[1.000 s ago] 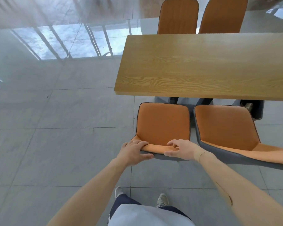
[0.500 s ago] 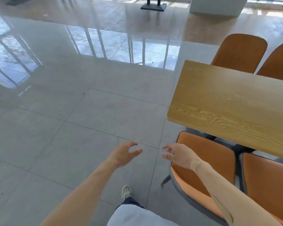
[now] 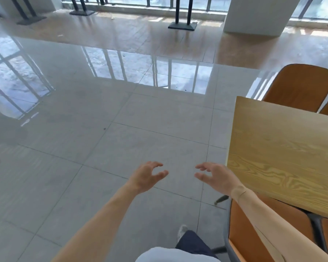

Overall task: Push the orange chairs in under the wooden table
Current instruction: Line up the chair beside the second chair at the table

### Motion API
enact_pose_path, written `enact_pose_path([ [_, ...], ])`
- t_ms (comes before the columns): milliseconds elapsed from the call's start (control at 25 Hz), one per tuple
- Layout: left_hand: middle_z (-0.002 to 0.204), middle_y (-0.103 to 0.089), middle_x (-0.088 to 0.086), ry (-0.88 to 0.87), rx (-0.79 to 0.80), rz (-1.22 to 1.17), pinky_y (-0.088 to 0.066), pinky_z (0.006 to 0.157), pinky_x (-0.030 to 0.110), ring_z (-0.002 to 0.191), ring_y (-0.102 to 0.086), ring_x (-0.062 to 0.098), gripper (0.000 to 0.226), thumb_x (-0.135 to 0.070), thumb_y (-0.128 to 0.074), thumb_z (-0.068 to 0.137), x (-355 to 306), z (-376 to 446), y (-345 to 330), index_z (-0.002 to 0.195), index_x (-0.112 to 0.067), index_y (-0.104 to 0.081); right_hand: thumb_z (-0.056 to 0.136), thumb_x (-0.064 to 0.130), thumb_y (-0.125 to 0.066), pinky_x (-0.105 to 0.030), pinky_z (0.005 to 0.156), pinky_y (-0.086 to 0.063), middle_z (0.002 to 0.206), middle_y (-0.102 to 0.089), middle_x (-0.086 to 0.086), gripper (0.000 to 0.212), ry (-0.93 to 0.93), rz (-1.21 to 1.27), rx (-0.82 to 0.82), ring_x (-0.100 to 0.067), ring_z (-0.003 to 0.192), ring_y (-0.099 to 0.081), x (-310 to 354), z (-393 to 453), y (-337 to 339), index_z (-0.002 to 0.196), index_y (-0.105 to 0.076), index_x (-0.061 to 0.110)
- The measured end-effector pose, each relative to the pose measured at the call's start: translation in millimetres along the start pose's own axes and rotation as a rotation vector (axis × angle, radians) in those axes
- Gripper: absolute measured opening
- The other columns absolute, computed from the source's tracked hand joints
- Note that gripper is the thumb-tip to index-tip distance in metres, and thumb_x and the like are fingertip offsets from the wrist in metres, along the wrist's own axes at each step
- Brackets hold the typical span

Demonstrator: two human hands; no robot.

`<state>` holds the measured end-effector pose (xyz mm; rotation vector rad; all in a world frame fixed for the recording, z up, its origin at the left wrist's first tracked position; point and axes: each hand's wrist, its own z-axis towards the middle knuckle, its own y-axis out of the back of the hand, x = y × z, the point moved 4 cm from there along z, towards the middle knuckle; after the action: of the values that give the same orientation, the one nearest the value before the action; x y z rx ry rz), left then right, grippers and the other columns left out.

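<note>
Left hand: fingers spread, empty, above bare floor.
Right hand: fingers spread, empty, beside bench corner.
Near orange chair: tucked under bench edge.
Far orange chair: behind bench.

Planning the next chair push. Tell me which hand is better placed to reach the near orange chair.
Right. The right hand hovers open beside the table corner, just above the near orange chair. The left hand, also open, hangs over bare floor, farther away.
</note>
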<state>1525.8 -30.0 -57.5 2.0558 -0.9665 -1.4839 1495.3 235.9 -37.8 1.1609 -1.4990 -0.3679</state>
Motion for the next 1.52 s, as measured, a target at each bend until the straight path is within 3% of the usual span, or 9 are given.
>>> enact_pose_path([
  [440,0.136,-0.053,-0.007,-0.076,0.026,0.083,-0.036,0.11,0.044,0.132,-0.043,0.016,0.053,-0.064,-0.054,0.087,-45,232,92,0.13,-0.033,-0.055,0.089,0.054,-0.056,-0.035,0.097,-0.045,0.114,-0.061,0.016,0.036,-0.051,0.091,-0.135,-0.008,0.11,-0.055,-29,203,106,0.12,-0.06,0.036],
  [720,0.135,-0.054,-0.009,-0.145,0.045,0.06,-0.034,0.111,0.039,0.129,-0.045,0.013,0.05,-0.06,-0.056,0.088,-112,386,133,0.129,-0.031,-0.057,0.09,0.054,-0.054,-0.033,0.096,-0.046,0.116,-0.061,0.014,0.037,-0.068,0.132,-0.178,-0.008,0.109,-0.055,-47,321,193,0.122,-0.059,0.035],
  [1200,0.132,-0.056,-0.012,-0.302,0.142,0.028,-0.035,0.107,0.032,0.125,-0.048,0.01,0.049,-0.061,-0.056,0.088,-209,700,162,0.128,-0.032,-0.058,0.091,0.053,-0.055,-0.03,0.094,-0.046,0.115,-0.062,0.014,0.037,-0.228,0.16,-0.27,-0.007,0.108,-0.055,-145,539,331,0.122,-0.059,0.034],
  [1520,0.128,-0.059,-0.012,-0.461,0.281,0.086,-0.036,0.101,0.026,0.121,-0.05,0.007,0.049,-0.062,-0.055,0.088,-346,912,159,0.126,-0.032,-0.059,0.091,0.049,-0.056,-0.029,0.093,-0.048,0.114,-0.063,0.013,0.036,-0.428,0.252,-0.445,-0.007,0.106,-0.057,-247,638,454,0.123,-0.059,0.032],
])
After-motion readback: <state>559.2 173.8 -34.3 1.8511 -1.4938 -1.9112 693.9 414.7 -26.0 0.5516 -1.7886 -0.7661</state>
